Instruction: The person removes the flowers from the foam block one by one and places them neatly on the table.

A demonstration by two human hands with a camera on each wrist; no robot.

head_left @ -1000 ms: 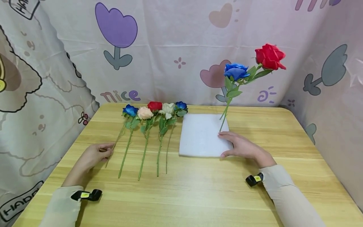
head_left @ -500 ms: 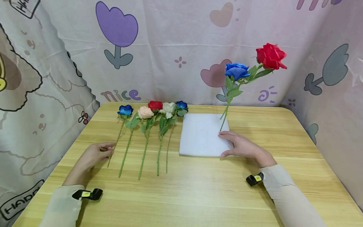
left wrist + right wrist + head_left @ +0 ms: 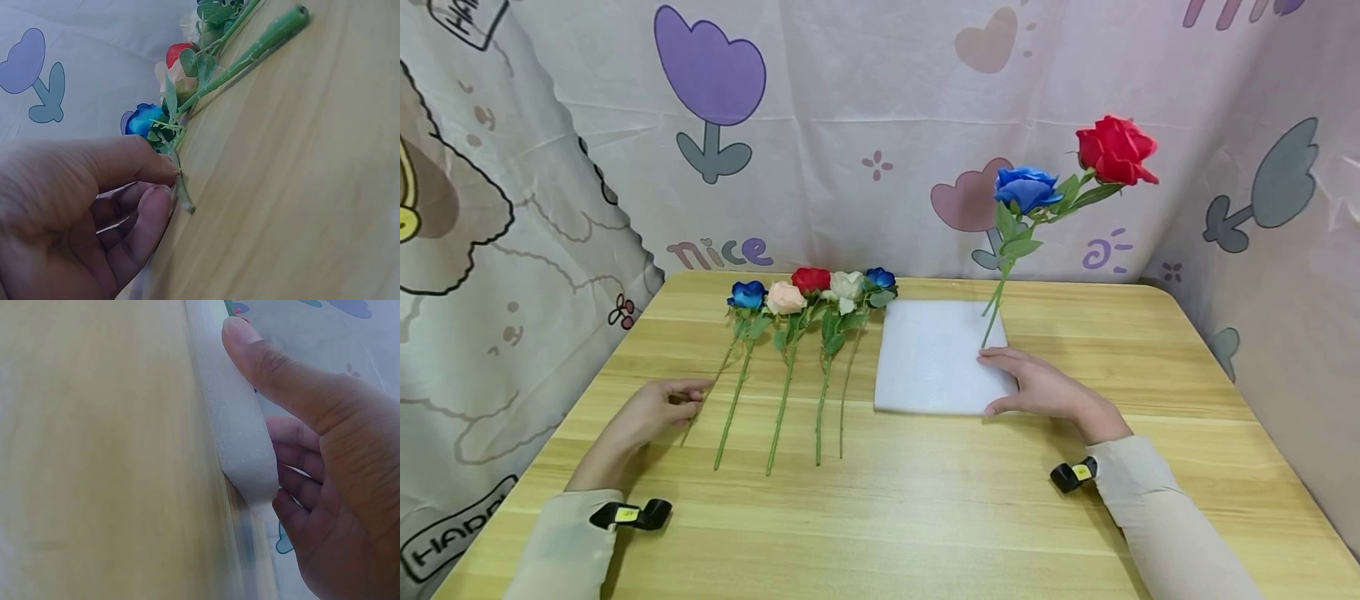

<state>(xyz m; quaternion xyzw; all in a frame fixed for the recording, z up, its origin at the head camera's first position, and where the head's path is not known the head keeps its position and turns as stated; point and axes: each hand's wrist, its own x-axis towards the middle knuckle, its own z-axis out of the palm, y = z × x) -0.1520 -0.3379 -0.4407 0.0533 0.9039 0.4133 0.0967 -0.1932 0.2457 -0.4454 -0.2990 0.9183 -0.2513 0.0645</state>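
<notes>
On a wooden desk, touching a white foam block with the right hand, fingers relaxed. Pinching the leftmost blue rose by its stem with fingers of the left hand. Just swung back rightward, beside the peach rose; apparently being repositioned, not yet lifted away.

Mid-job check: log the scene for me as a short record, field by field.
Left hand: pinches the stem of the leftmost blue rose
Right hand: rests on the right side of the white foam block
In block, leaning right: standing blue rose, standing red rose
Lying on table: peach rose, middle red rose, white rose, rightmost blue rose
</notes>
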